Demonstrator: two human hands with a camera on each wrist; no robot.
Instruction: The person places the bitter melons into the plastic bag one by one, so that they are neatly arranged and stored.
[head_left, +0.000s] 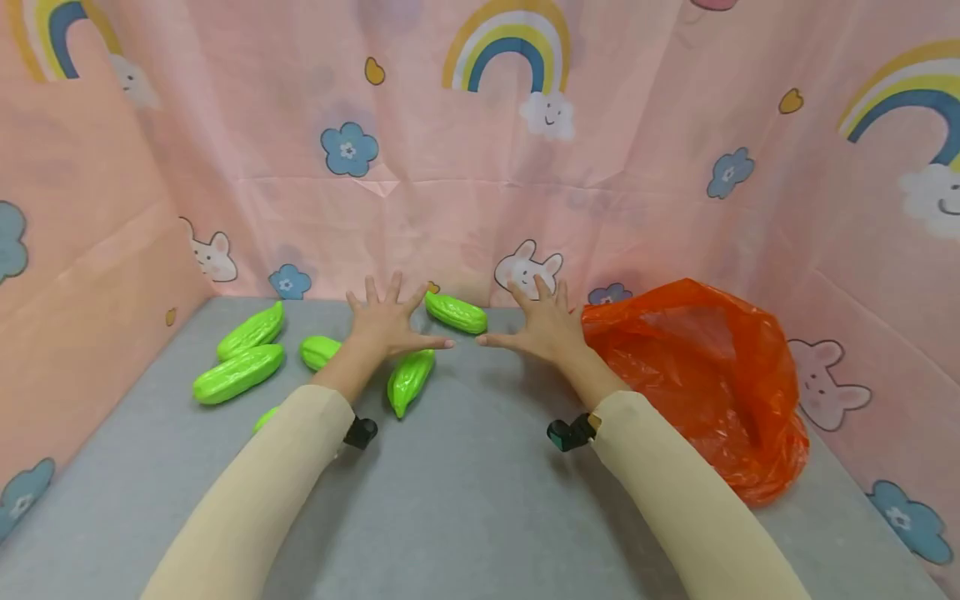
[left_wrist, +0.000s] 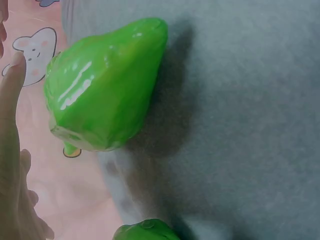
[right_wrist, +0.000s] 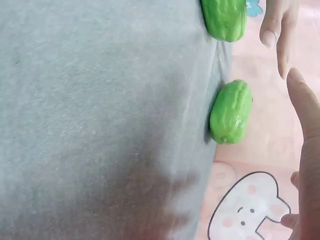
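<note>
My left hand [head_left: 386, 327] hovers above the table with its fingers spread and nothing in its grasp. Below it lies a glossy green ridged gourd [head_left: 410, 382], large in the left wrist view. Another gourd [head_left: 321, 352] is partly covered by the left wrist. Fingers splayed too, my right hand [head_left: 551, 332] is held to the right, its thumb pointing at the left thumb. Behind and between the two hands sits a gourd [head_left: 456, 313] by the back wall, also seen in the right wrist view. The left sleeve mostly hides one more gourd [head_left: 265, 418].
Two further gourds [head_left: 251, 331] lie side by side at the table's left. A crumpled orange-red plastic bag [head_left: 697, 392] stands with its mouth open at the right, beside the right forearm. Pink printed cloth [head_left: 450, 217] walls the grey table [head_left: 465, 500] at back and sides.
</note>
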